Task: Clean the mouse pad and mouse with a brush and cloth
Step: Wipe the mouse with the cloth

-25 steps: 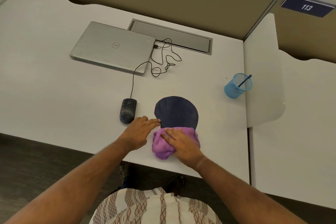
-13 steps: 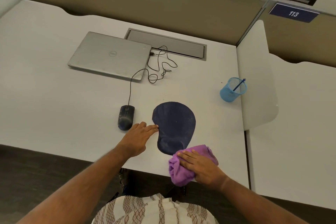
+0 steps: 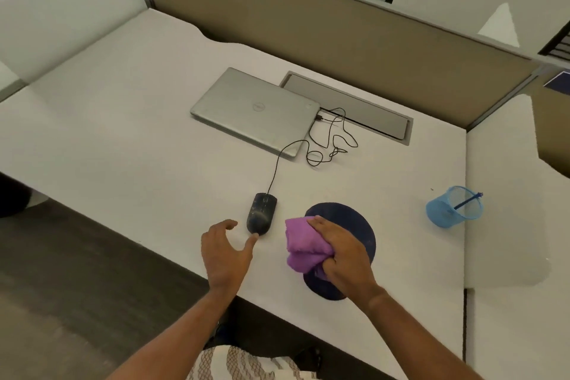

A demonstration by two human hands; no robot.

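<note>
**Cloth on the pad, mouse by my left thumb**

My right hand (image 3: 342,251) grips the bunched purple cloth (image 3: 303,245), with the fingers curled over it and the thumb tucked under. The cloth sits on the left part of the dark mouse pad (image 3: 362,225), which lies near the front edge of the white desk (image 3: 123,148).

My left hand (image 3: 226,251) is loose and spread and holds nothing. It hovers over the desk just left of the pad. Its thumb tip reaches the near end of the black mouse (image 3: 261,213), though I cannot tell if it touches. The mouse lies just left of the pad, apart from it.

The mouse's cable (image 3: 336,139) runs back in loops to the closed grey laptop (image 3: 256,111). Well off to the right stands a blue mesh cup (image 3: 444,213) with a thin blue stick (image 3: 467,201) leaning in it. I cannot tell whether that is the brush.
</note>
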